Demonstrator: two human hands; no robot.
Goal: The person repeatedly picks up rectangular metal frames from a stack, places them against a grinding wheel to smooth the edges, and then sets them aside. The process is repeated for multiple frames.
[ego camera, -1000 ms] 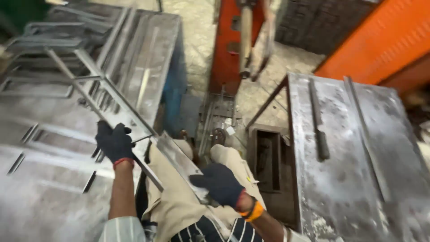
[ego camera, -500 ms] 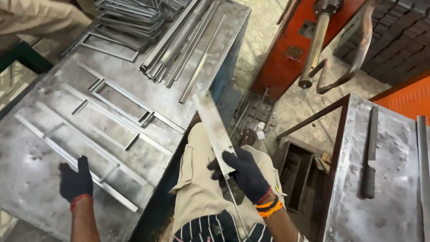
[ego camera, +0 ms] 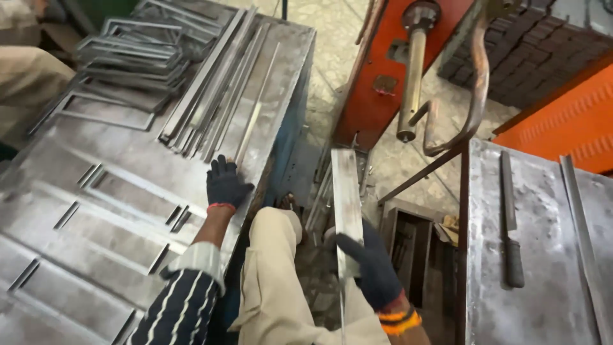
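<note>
Where the view looks down between two work surfaces, the broad steel counter [ego camera: 128, 191] on the left is the largest thing, covered with flat sheet panels cut with rectangular slots, and carrying a bundle of long metal strips [ego camera: 217, 96] and a pile of rectangular metal frames [ego camera: 128, 51] farther back. To the right stands a second steel counter [ego camera: 543, 255] with a long file-like tool [ego camera: 509, 217] lying on it. Beyond the gap an orange press machine [ego camera: 383, 70] stands with its hanging lever [ego camera: 412, 76].

Down in the gap, beside the person's knee, the right hand [ego camera: 370, 268], in a dark glove, is closed around the lower part of a flat steel strip [ego camera: 346, 204], which points away from the body, well apart from both counters. The left hand [ego camera: 225, 182], also gloved, rests spread with fingers flat on the left counter's edge, just beside the nearest strips of the bundle.

The strip looks stiff, fairly heavy for its width and probably sharp along its cut edges; gripping it on the flat faces near the middle would likely balance it better than at the end.
</note>
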